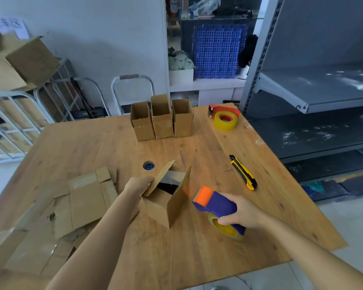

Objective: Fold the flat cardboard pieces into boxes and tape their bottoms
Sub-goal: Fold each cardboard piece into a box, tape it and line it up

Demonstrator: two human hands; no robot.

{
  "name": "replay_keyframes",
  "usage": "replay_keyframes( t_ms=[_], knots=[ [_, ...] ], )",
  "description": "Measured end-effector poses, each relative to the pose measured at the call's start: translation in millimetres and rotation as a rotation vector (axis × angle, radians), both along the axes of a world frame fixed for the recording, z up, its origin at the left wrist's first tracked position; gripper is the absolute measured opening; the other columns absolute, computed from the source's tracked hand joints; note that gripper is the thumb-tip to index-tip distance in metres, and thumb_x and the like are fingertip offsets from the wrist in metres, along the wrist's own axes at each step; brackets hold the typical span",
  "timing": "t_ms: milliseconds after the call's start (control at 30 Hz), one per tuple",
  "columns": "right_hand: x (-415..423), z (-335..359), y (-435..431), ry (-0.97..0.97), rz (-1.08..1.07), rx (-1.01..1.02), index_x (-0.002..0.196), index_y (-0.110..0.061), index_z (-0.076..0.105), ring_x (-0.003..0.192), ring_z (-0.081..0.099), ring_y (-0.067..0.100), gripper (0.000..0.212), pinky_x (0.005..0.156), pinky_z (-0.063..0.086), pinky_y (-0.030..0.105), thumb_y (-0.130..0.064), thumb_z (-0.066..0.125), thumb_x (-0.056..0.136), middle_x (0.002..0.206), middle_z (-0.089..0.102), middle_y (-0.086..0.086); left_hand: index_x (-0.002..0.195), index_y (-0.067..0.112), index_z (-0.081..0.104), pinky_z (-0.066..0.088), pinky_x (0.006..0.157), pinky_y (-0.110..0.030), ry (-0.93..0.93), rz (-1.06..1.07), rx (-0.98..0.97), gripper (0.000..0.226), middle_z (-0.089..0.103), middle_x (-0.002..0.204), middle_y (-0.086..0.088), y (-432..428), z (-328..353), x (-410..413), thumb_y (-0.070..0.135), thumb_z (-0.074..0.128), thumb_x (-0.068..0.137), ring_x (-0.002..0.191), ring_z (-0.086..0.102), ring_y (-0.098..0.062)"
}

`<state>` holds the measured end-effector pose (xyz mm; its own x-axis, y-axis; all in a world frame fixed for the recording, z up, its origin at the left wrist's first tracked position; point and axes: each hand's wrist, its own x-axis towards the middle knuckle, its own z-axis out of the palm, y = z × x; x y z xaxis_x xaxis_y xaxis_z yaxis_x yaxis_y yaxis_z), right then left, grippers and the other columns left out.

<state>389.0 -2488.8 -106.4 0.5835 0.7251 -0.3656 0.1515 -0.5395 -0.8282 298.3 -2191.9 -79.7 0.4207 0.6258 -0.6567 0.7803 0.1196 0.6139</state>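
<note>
Now | left hand (137, 184) holds box (178, 200) flap edge | right hand (241, 212) grips dispenser (216, 203)

A yellow-and-black utility knife (243, 172) lies on the wooden table (197, 248) just beyond my right hand (242, 212). A round hole (148, 165) in the tabletop, just ahead of my left hand (137, 184), shows something blue. Well beyond the right hand and to its right stands a grey metal shelf unit (314, 91), its shelves flecked with white. Past the table's far edge, ahead of both hands, I see a folding metal frame (132, 88) and a blue perforated plastic panel (216, 53). Far to the left of the left hand, a large carton (33, 59) sits tilted above a metal rack (13, 126), beneath a paper sign (7, 25).
</note>
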Motion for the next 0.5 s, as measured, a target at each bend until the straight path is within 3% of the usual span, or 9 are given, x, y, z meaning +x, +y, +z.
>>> replay_keyframes(
  t_ms=[67,133,167,200,267,333,367,500],
  knots=[
    [0,-3,3,0.002,0.004,-0.002,0.112,-0.037,0.064,0.077,0.063,0.016,0.053,0.073,0.051,0.03,-0.028,0.079,0.062,0.094,0.069,0.004,0.112,0.005,0.052,0.044,0.07,-0.034,-0.004,0.004,0.028,0.034,0.055,0.098,-0.011,1,3,4,0.028,0.063,0.09,0.078,0.052,-0.021],
    [2,-3,3,0.001,0.014,-0.011,0.11,-0.035,0.065,0.075,0.062,0.011,0.051,0.071,0.05,0.028,-0.029,0.08,0.061,0.091,0.069,0.002,0.143,0.008,0.027,0.046,0.09,-0.041,0.017,-0.017,0.085,0.08,0.047,0.126,-0.016,4,-1,2,0.026,0.074,0.082,0.111,0.051,-0.03],
    [2,-4,3,0.0,0.02,-0.017,0.108,-0.033,0.066,0.073,0.061,0.01,0.048,0.07,0.049,0.028,-0.029,0.08,0.062,0.087,0.068,0.0,0.149,0.01,0.013,0.045,0.095,-0.044,0.022,-0.01,0.12,0.099,0.039,0.137,-0.017,4,-6,-2,0.025,0.079,0.077,0.123,0.045,-0.034],
    [3,-4,2,0.0,0.021,-0.022,0.106,-0.032,0.067,0.071,0.061,0.009,0.046,0.069,0.048,0.027,-0.028,0.081,0.063,0.084,0.067,-0.003,0.15,0.01,0.012,0.045,0.094,-0.043,-0.015,0.01,0.151,0.102,0.04,0.138,-0.017,3,-12,-7,0.023,0.08,0.076,0.125,0.045,-0.034],
    [4,-4,0,0.0,0.017,-0.024,0.108,-0.033,0.067,0.073,0.063,0.01,0.047,0.069,0.05,0.027,-0.03,0.081,0.063,0.086,0.068,-0.004,0.138,0.005,0.038,0.051,0.086,-0.039,-0.182,0.098,0.151,0.062,0.057,0.114,-0.011,0,-22,-10,0.019,0.069,0.086,0.11,0.057,-0.029],
    [5,-5,-1,-0.009,0.015,-0.027,0.112,-0.036,0.065,0.08,0.066,0.013,0.053,0.072,0.053,0.028,-0.033,0.082,0.061,0.093,0.07,-0.004,0.108,0.011,0.061,0.054,0.086,-0.038,-0.412,0.168,0.106,0.019,0.067,0.1,-0.007,-9,-15,-13,0.021,0.052,0.096,0.1,0.064,-0.023],
    [5,-6,-1,-0.013,0.015,-0.027,0.113,-0.037,0.065,0.083,0.067,0.015,0.055,0.073,0.054,0.03,-0.034,0.082,0.061,0.096,0.07,-0.004,0.103,0.014,0.064,0.054,0.087,-0.036,-0.495,0.146,0.112,0.022,0.07,0.099,-0.004,-13,-9,-16,0.027,0.046,0.098,0.098,0.066,-0.02],
    [5,-7,0,-0.009,0.01,-0.017,0.113,-0.035,0.065,0.086,0.067,0.016,0.055,0.073,0.054,0.027,-0.032,0.084,0.061,0.098,0.071,-0.004,0.114,0.027,0.062,0.049,0.091,-0.029,-0.566,-0.25,0.274,0.038,0.068,0.108,0.007,-31,17,-31,0.053,0.039,0.097,0.103,0.062,-0.008]
  ],
)
